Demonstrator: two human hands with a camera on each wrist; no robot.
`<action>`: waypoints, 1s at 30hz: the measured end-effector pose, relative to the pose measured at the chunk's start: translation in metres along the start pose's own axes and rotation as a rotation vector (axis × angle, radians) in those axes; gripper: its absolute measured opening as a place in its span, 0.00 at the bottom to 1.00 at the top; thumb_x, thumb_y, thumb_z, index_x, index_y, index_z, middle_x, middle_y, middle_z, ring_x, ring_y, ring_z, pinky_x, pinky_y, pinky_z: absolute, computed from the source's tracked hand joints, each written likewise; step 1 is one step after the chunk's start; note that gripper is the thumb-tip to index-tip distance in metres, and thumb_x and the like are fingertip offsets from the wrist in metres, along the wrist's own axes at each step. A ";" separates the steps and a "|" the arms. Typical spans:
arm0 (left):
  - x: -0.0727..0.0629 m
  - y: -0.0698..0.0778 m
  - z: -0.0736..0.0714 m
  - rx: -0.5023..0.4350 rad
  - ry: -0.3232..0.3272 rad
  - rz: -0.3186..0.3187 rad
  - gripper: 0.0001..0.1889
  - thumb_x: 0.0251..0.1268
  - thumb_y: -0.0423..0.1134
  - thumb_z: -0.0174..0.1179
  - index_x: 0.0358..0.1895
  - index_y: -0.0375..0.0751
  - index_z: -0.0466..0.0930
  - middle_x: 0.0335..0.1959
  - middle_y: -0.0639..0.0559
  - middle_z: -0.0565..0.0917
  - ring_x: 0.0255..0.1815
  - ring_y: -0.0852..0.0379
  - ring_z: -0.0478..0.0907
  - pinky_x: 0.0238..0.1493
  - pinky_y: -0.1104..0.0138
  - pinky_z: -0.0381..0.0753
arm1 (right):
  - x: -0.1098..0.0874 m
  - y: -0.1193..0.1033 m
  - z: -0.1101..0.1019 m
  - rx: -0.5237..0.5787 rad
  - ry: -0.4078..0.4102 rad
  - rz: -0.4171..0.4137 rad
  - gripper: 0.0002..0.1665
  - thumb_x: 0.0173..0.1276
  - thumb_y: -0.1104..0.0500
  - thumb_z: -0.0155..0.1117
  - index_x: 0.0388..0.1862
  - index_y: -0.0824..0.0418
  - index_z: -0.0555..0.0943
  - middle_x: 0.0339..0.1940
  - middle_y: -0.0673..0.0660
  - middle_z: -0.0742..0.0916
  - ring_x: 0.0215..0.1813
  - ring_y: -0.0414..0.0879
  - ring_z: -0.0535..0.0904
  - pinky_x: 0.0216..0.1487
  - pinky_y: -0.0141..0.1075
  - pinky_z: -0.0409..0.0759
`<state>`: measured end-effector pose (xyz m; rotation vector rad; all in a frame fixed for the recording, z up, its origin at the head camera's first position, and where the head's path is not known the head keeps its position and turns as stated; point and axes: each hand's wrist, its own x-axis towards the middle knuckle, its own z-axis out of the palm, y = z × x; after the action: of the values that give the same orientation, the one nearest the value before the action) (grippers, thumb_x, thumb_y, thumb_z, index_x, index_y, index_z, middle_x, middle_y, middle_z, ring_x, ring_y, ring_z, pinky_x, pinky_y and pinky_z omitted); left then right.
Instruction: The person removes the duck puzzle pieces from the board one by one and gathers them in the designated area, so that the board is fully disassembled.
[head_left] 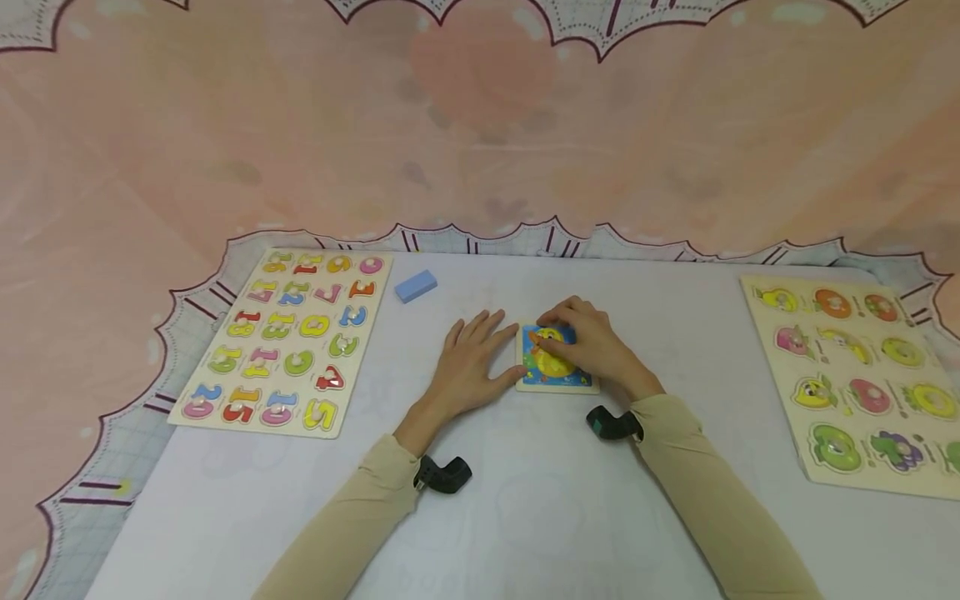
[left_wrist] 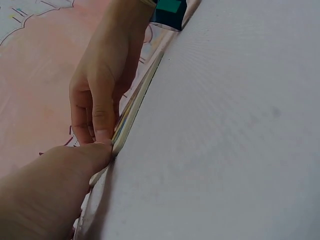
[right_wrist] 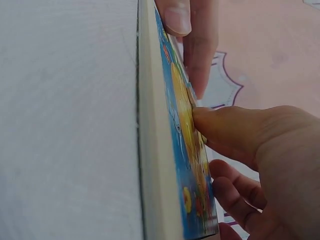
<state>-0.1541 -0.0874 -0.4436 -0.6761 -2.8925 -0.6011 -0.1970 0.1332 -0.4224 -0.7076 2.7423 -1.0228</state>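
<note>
A small square jigsaw puzzle (head_left: 557, 377) with a yellow bird on blue lies flat on the table in a pale wooden frame. My left hand (head_left: 467, 367) rests at its left side with fingers spread, thumb and forefinger touching that edge. My right hand (head_left: 600, 346) reaches over from the right and grips the puzzle near its top, fingers bent at the far edge. In the right wrist view the right thumb (right_wrist: 210, 120) lies on the picture (right_wrist: 180, 100), with the fingers curled beyond it. The right hand hides the puzzle's upper right.
A number board (head_left: 288, 342) lies on the left of the white table (head_left: 517, 517), a blue block (head_left: 416, 286) beside its top right corner. At the right is a fruit board (head_left: 847, 375). A patterned pink cloth (head_left: 480, 150) rises behind the table.
</note>
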 end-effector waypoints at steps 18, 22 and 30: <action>-0.001 0.001 -0.002 -0.004 0.015 0.006 0.32 0.61 0.61 0.55 0.67 0.51 0.69 0.72 0.47 0.64 0.75 0.46 0.55 0.73 0.45 0.50 | -0.003 0.001 -0.005 0.054 0.020 0.011 0.23 0.65 0.49 0.64 0.54 0.60 0.77 0.50 0.56 0.79 0.54 0.51 0.75 0.62 0.49 0.71; -0.001 0.002 -0.002 -0.008 0.015 0.005 0.32 0.61 0.60 0.56 0.67 0.51 0.69 0.72 0.48 0.64 0.75 0.46 0.55 0.73 0.46 0.50 | -0.004 0.004 -0.007 0.067 0.023 0.030 0.23 0.65 0.48 0.63 0.54 0.59 0.76 0.51 0.56 0.80 0.54 0.50 0.77 0.61 0.46 0.74; 0.000 0.002 -0.002 -0.005 0.009 0.006 0.33 0.61 0.60 0.55 0.67 0.51 0.68 0.72 0.47 0.64 0.75 0.46 0.55 0.73 0.46 0.49 | -0.010 0.009 -0.013 0.117 0.033 0.058 0.21 0.65 0.49 0.63 0.52 0.59 0.77 0.45 0.55 0.83 0.48 0.48 0.77 0.58 0.44 0.74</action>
<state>-0.1530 -0.0864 -0.4413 -0.6806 -2.8805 -0.6099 -0.1958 0.1519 -0.4186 -0.5953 2.6868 -1.1810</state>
